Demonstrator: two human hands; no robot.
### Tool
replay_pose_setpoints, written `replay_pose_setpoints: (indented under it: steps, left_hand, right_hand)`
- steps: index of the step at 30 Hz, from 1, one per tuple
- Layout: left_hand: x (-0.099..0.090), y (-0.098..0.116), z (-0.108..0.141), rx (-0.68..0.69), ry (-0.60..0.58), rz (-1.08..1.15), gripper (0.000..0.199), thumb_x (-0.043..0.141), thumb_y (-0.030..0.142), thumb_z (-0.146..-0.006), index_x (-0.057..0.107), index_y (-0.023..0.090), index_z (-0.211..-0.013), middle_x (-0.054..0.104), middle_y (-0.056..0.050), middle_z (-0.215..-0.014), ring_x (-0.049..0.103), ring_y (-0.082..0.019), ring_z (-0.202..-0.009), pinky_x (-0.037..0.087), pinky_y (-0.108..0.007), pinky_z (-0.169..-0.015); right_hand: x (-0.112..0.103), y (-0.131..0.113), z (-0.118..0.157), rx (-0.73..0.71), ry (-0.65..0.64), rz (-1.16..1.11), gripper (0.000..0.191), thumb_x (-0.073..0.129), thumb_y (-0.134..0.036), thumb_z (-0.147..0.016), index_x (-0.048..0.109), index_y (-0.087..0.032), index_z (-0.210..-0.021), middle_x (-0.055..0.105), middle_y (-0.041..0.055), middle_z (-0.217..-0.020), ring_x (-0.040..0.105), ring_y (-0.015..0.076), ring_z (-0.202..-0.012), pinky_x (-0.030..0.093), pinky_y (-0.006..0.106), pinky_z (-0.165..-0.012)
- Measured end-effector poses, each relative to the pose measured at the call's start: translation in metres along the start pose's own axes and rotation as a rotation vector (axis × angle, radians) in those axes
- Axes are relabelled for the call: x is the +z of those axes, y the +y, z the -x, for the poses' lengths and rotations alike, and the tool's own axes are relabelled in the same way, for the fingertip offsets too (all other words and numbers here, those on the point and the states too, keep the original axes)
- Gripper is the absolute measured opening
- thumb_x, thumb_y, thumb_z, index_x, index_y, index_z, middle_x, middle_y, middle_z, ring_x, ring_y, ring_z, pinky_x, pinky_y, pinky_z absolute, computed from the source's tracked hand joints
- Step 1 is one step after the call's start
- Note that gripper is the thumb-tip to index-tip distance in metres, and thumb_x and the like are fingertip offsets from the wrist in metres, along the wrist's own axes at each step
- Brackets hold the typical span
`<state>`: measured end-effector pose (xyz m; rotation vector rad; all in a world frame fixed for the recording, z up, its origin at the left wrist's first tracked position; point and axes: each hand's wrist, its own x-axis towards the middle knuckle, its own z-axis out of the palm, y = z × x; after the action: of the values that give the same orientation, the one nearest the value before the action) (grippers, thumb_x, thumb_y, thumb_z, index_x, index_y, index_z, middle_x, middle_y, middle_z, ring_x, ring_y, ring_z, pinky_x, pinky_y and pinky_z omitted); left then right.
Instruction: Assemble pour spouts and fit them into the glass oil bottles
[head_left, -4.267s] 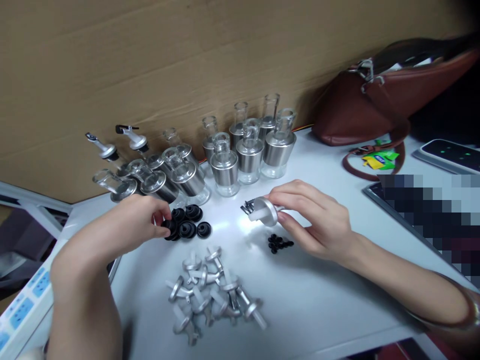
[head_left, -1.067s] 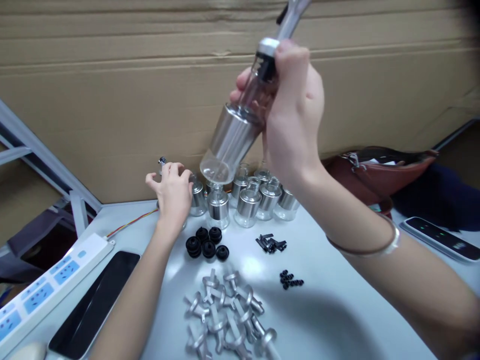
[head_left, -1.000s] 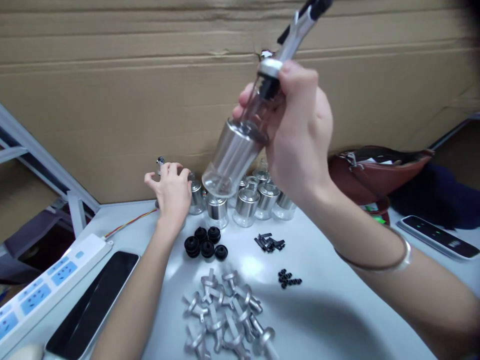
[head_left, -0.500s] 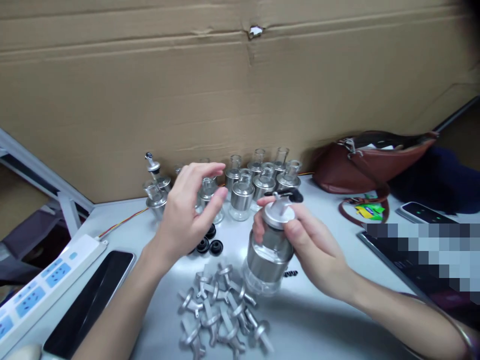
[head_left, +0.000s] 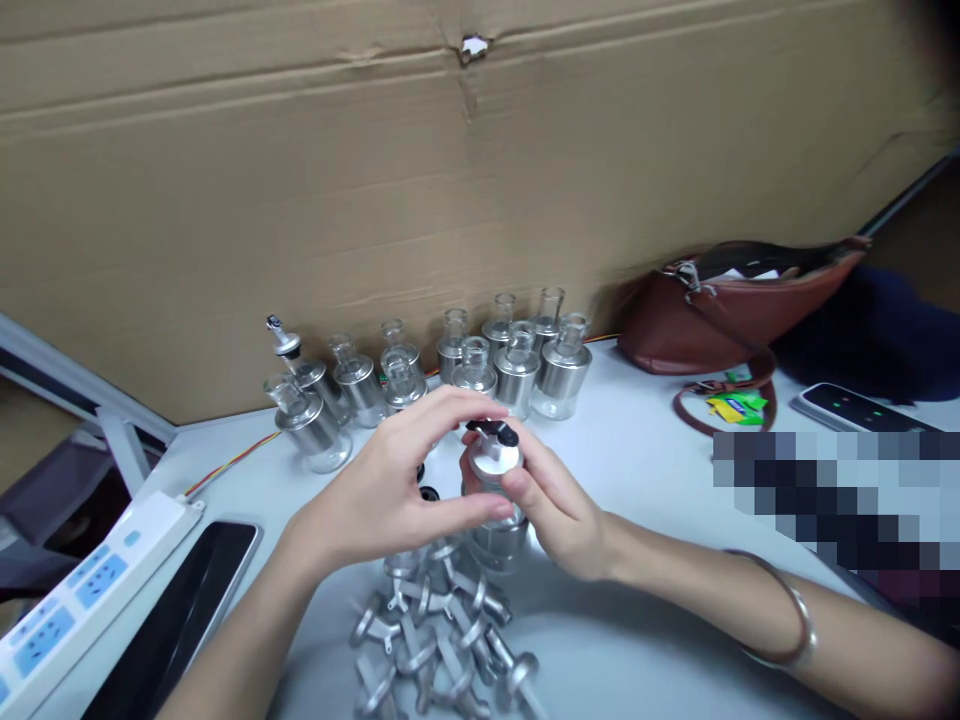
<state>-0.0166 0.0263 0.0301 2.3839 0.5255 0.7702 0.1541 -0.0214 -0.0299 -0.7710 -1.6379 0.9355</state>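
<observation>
My right hand is wrapped round the neck of a glass oil bottle with a steel band. A silver pour spout with a black flip cap sits on its top. My left hand curves in a wide C around the left of the spout, thumb and fingers apart; whether it touches the bottle I cannot tell. Below lies a pile of loose metal pour spouts. Black rubber rings are partly hidden behind my left hand.
Several similar bottles stand along the cardboard wall; one at the left carries a spout. A power strip and black phone lie left. A brown handbag, a green-yellow packet and a white device are right.
My right hand has brought the bottle a little left and away from me. My left hand has moved right and down, from apart to around the spout. The view has shifted slightly.
</observation>
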Motion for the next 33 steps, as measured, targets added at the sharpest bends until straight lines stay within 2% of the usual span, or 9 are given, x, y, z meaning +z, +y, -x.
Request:
replay_pose_setpoints:
  steps: [4, 8, 12, 16, 21, 23, 25, 30, 33]
  left_hand:
    - [0.004, 0.001, -0.003, -0.122, -0.064, -0.001, 0.054, 0.076, 0.031, -0.077, 0.049, 0.023, -0.123, 0.061, -0.006, -0.122, 0.060, -0.022, -0.108, 0.049, -0.031, -0.093]
    - [0.013, 0.000, -0.006, -0.214, -0.176, 0.059, 0.045, 0.072, 0.028, -0.079, 0.051, 0.020, -0.118, 0.066, -0.002, -0.097, 0.063, -0.017, -0.082, 0.052, -0.026, -0.073]
    - [0.011, -0.001, -0.006, -0.112, -0.152, 0.072, 0.050, 0.071, 0.028, -0.081, 0.049, 0.021, -0.125, 0.062, -0.007, -0.120, 0.061, -0.021, -0.105, 0.049, -0.031, -0.092]
    - [0.007, -0.002, -0.005, -0.063, -0.140, 0.094, 0.051, 0.072, 0.027, -0.080, 0.052, 0.025, -0.127, 0.056, -0.008, -0.133, 0.055, -0.024, -0.120, 0.043, -0.035, -0.103]
    - [0.016, -0.009, -0.005, -0.287, -0.208, 0.357, 0.072, 0.073, 0.023, -0.076, 0.039, 0.029, -0.139, 0.056, -0.009, -0.134, 0.052, -0.028, -0.125, 0.045, -0.041, -0.102]
    - [0.023, -0.016, -0.006, -0.381, -0.281, 0.454, 0.080, 0.075, 0.020, -0.068, 0.038, 0.026, -0.138, 0.061, -0.008, -0.121, 0.057, -0.028, -0.117, 0.047, -0.043, -0.098]
    - [0.029, -0.024, -0.008, -0.405, -0.351, 0.507, 0.076, 0.074, 0.020, -0.063, 0.044, 0.023, -0.132, 0.063, -0.005, -0.107, 0.060, -0.027, -0.105, 0.049, -0.043, -0.093]
    - [0.029, -0.031, -0.009, -0.373, -0.316, 0.528, 0.049, 0.069, 0.018, -0.061, 0.054, 0.020, -0.108, 0.057, -0.001, -0.098, 0.055, -0.019, -0.089, 0.050, -0.030, -0.078]
    - [0.027, -0.023, -0.009, -0.435, -0.320, 0.480, 0.032, 0.065, 0.014, -0.059, 0.055, 0.019, -0.090, 0.052, 0.003, -0.080, 0.048, -0.014, -0.071, 0.044, -0.023, -0.061]
  right_hand:
    - [0.002, 0.006, 0.002, -0.070, 0.008, 0.004, 0.039, 0.037, -0.059, -0.095, 0.045, -0.021, -0.102, 0.051, 0.0009, -0.074, 0.048, 0.0157, -0.063, 0.043, 0.030, -0.057]
    - [0.005, 0.011, 0.005, -0.102, 0.071, 0.000, 0.040, 0.038, -0.060, -0.093, 0.047, -0.022, -0.102, 0.047, -0.0011, -0.068, 0.044, 0.0146, -0.056, 0.040, 0.028, -0.050]
    - [0.007, 0.009, 0.005, -0.116, 0.078, -0.010, 0.040, 0.038, -0.061, -0.093, 0.047, -0.021, -0.092, 0.048, -0.0007, -0.067, 0.043, 0.0145, -0.056, 0.039, 0.028, -0.050]
    - [0.004, 0.006, 0.004, -0.126, 0.066, -0.017, 0.041, 0.037, -0.059, -0.094, 0.048, -0.020, -0.095, 0.050, 0.0003, -0.071, 0.045, 0.0145, -0.060, 0.041, 0.029, -0.054]
    - [0.002, 0.008, 0.003, -0.084, 0.001, -0.057, 0.037, 0.046, -0.055, -0.091, 0.049, -0.019, -0.100, 0.054, 0.0006, -0.071, 0.051, 0.0158, -0.063, 0.045, 0.030, -0.057]
    - [0.001, 0.008, 0.002, -0.086, -0.007, -0.064, 0.034, 0.049, -0.052, -0.090, 0.050, -0.019, -0.099, 0.055, 0.0006, -0.070, 0.053, 0.0161, -0.063, 0.046, 0.030, -0.059]
    - [0.000, 0.006, -0.001, -0.070, -0.014, -0.043, 0.030, 0.053, -0.049, -0.088, 0.049, -0.020, -0.097, 0.057, 0.0009, -0.072, 0.054, 0.0162, -0.063, 0.047, 0.031, -0.060]
    - [-0.011, -0.014, -0.013, -0.193, 0.062, 0.381, 0.023, 0.062, -0.035, -0.082, 0.055, -0.019, -0.097, 0.055, 0.0073, -0.092, 0.056, 0.0207, -0.085, 0.048, 0.035, -0.073]
    - [-0.017, -0.026, -0.016, -0.233, 0.037, 0.661, 0.023, 0.064, -0.037, -0.082, 0.057, -0.018, -0.092, 0.053, 0.0059, -0.085, 0.053, 0.0209, -0.080, 0.046, 0.035, -0.069]
